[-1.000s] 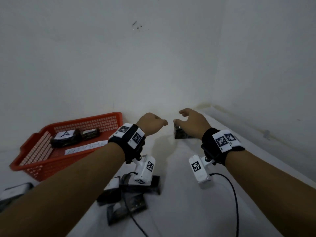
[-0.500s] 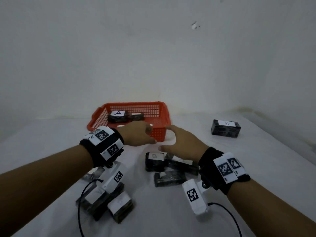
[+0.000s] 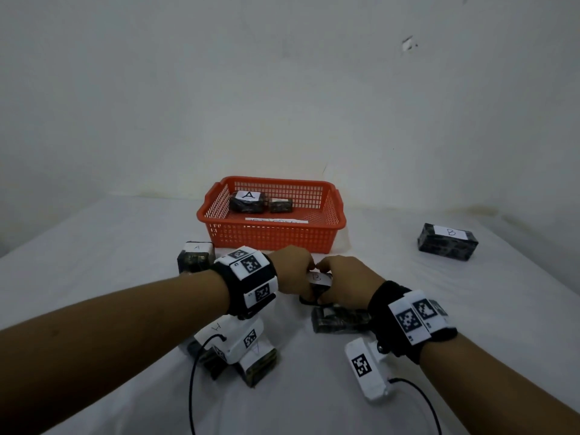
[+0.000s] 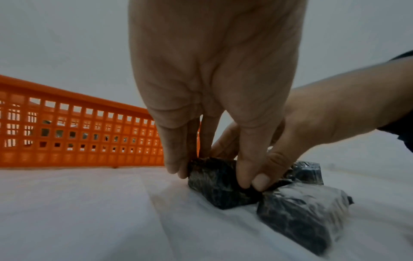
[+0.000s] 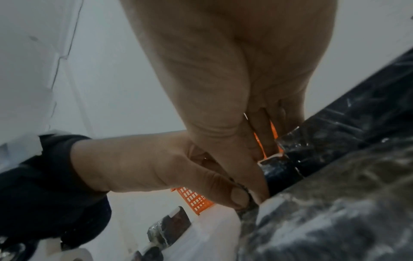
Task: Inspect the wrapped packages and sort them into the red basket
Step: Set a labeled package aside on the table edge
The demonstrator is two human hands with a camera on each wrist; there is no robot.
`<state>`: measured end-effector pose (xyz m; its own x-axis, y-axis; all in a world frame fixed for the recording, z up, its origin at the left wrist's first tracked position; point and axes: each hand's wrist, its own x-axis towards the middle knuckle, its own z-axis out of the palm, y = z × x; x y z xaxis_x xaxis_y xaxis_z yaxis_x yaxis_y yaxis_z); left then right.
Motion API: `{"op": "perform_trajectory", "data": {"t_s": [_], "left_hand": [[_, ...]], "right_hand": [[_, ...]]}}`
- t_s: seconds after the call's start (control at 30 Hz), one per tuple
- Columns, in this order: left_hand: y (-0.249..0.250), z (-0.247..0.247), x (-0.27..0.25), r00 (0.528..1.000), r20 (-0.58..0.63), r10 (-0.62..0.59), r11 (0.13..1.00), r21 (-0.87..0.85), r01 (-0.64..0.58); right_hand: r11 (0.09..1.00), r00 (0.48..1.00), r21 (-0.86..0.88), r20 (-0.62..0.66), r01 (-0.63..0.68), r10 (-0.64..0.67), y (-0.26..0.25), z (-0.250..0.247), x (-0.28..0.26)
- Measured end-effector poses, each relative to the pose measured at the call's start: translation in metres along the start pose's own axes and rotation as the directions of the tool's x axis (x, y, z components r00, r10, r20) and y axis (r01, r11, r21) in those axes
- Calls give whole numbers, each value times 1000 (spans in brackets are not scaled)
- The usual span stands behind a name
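both hands have come down from open hover 0.5 s ago onto the b-labelled package [image 3: 318, 279], just in front of the red basket [image 3: 273, 238]. left hand [image 3: 293, 271] pinches its end, thumb one side, fingers [image 4: 178, 150] the other; right hand [image 3: 343, 284] curls round the other end. package looks still on the sheet, lift not certain. means pickup for inspection is starting; basket holds 2 packages, a-labelled package [image 3: 246, 202] among them.
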<state>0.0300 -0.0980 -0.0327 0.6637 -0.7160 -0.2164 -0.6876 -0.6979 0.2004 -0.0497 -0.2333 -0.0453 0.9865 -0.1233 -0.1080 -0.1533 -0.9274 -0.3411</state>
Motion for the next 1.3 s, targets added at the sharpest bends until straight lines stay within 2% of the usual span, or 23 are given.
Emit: {"op": "perform_trajectory", "data": {"t_s": [0.23,0.43,0.53,0.67,0.8,0.9,1.1,1.3], "left_hand": [[0,-1,-4,1000,11,10,1000,-10,-10],[-9,-26,-18,992,-118,44,981,-183,-65],[-14,-44,-31,991,-132,25,937,-343,-70],[-17,-62,-54,980,-197,27,812,-567,-137],[-20,-67,-74,967,-247,60,718,-663,-213],[-26,-62,-81,954,-297,50,649,-716,-257],[-35,-45,-88,946,-320,50,622,-731,-280],[-39,-31,-93,947,-318,51,561,-775,-290]], "right_hand": [[1000,1000,15,4,12,-12,4,2,2],[960,989,267,-136,91,-56,9,-18,-4],[879,976,451,-208,155,-66,8,-26,-9],[684,956,685,-285,250,-64,2,-31,-17],[525,933,782,-350,337,-78,-8,-35,-24],[483,919,789,-381,380,-101,-14,-35,-27],[389,916,832,-386,396,-109,-17,-23,-31],[391,908,822,-404,414,-112,-18,-12,-34]]}}
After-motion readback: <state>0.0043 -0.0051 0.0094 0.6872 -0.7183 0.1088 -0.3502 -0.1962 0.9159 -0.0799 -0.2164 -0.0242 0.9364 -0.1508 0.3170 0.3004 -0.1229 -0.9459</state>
